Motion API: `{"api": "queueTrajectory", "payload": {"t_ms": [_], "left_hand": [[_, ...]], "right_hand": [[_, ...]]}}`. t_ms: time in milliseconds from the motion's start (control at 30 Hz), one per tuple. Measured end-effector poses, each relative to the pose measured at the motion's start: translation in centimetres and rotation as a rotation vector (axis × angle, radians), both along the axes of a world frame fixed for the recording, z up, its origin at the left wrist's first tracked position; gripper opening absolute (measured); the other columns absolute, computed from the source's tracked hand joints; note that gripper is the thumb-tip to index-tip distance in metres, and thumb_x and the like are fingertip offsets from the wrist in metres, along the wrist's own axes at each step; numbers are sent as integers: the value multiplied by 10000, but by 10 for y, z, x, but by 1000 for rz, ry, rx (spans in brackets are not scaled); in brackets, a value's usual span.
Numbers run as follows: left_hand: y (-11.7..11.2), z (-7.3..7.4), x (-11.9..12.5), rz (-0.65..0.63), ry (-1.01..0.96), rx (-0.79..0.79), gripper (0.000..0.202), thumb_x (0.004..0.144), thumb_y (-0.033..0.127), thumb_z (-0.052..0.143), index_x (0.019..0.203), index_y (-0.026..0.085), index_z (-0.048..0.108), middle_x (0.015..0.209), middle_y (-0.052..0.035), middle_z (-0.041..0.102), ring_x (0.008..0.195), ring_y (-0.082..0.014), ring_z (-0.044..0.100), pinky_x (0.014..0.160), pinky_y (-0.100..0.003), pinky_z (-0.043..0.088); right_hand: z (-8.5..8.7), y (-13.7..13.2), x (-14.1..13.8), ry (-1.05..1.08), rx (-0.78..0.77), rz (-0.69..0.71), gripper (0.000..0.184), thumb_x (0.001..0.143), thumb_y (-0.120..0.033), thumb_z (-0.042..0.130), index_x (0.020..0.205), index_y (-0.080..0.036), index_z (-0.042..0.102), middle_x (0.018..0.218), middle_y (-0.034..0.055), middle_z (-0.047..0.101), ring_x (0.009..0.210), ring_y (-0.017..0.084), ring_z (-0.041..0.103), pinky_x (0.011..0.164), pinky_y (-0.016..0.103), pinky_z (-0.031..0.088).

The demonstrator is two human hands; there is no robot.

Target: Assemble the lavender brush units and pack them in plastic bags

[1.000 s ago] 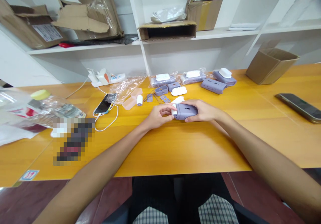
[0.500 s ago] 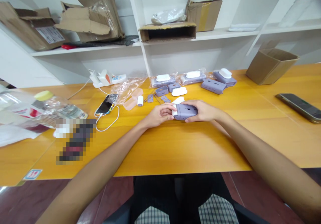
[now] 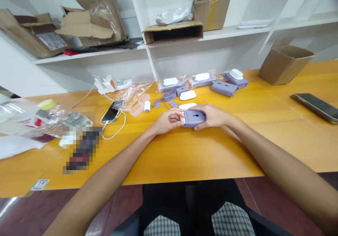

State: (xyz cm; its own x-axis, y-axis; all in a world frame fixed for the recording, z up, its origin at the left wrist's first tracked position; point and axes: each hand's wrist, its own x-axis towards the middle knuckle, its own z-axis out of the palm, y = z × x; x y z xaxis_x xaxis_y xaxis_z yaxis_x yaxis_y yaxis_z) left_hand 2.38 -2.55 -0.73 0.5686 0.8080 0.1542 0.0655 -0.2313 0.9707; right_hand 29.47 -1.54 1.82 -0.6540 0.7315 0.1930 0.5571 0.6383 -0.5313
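Note:
A purple plastic housing (image 3: 194, 119) with keyhole slots lies on its side between my hands, low over the table. My right hand (image 3: 214, 116) wraps its right end, thumb in front and fingers behind. At the other end, my left hand (image 3: 167, 122) pinches the white end piece (image 3: 183, 118), which sits against the housing. Just behind lies a white oval cap (image 3: 187, 106), partly covered by my right fingers. Farther back are another white cap (image 3: 188, 95), a purple ring-shaped part (image 3: 169, 95), springs (image 3: 166, 104), a small purple plate (image 3: 157, 103) and a white cylinder (image 3: 147, 106).
Bagged purple units (image 3: 202, 80) and a perforated purple shell (image 3: 224, 88) line the back. A charging phone (image 3: 112, 111) and bottles (image 3: 50, 111) lie left. An open carton (image 3: 286, 65) and another phone (image 3: 317, 106) are right. Cartons fill the shelf (image 3: 221, 33).
The view has shifted slightly. The housing has turned a little in my hands, its slotted face showing more upward. Both hands keep their grip.

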Motion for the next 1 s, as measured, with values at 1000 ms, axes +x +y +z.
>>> {"api": "queueTrajectory", "payload": {"t_ms": [1000], "left_hand": [[4,14,-19,-157,204,108,725,792,116,686,1483,247,510,1146,-80,678,903,-171,667,768,-288,525]], "right_hand": [[-7,-7,-10,227,-76,73,841,610,-389,960,1394,-262,682,1360,78,723,1227,328,684,1096,471,494]]}}
